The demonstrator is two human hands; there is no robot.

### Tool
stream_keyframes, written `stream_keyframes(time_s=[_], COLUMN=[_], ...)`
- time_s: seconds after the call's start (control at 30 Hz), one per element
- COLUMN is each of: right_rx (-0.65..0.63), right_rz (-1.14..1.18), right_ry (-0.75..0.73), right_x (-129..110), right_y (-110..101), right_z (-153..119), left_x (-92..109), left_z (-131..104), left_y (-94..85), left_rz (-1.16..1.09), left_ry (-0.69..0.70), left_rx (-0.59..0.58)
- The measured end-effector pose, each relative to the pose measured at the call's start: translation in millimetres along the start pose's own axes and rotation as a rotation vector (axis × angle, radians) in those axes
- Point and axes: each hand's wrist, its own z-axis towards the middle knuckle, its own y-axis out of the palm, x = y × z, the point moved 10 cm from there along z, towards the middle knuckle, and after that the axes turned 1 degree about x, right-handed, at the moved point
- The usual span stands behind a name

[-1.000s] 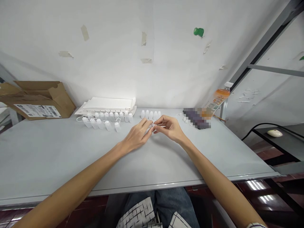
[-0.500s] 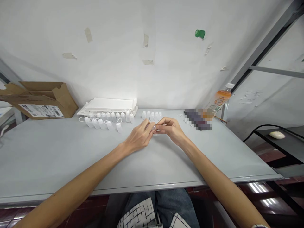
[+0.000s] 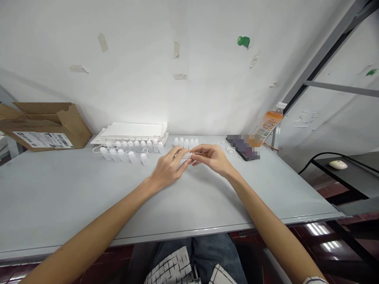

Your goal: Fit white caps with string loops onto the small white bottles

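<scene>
Between my two hands, just above the table, a small white plastic bottle [image 3: 186, 156] lies on its side. My left hand [image 3: 169, 166] is closed round its body with thumb and fingers. At the bottle's right end, my right hand [image 3: 213, 159] pinches with its fingertips; a small white part, partly hidden, shows there. Behind my hands stands a short row of capless white bottles [image 3: 186, 143]. Further left, several bottles with looped caps [image 3: 122, 155] stand in front of a longer row of bottles [image 3: 137, 146].
White flat sheets or envelopes [image 3: 134, 129] lie against the wall behind the bottles. An open cardboard box [image 3: 44, 126] is at far left. On the right are small white loop pieces [image 3: 232, 150], a dark phone-like object [image 3: 242, 149] and an orange drink bottle [image 3: 268, 125].
The view has turned slightly right. My left thumb and fingers have shifted, so more of the white bottle shows between my hands. Both hands stay together at its end.
</scene>
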Motion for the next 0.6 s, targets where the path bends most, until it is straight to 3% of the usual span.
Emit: stream_keyframes(time_s=[0.43,0.6], right_rx=[0.004,0.071], right_rz=[-0.104,-0.07], right_ry=[-0.029,-0.014], right_x=[5,12], right_y=[3,0], right_z=[0,1], left_x=[-3,0], left_z=[-2,-2], left_y=[6.1,5.7], left_rz=[-0.077,-0.086], left_ry=[-0.031,-0.015], left_rx=[-0.036,-0.039])
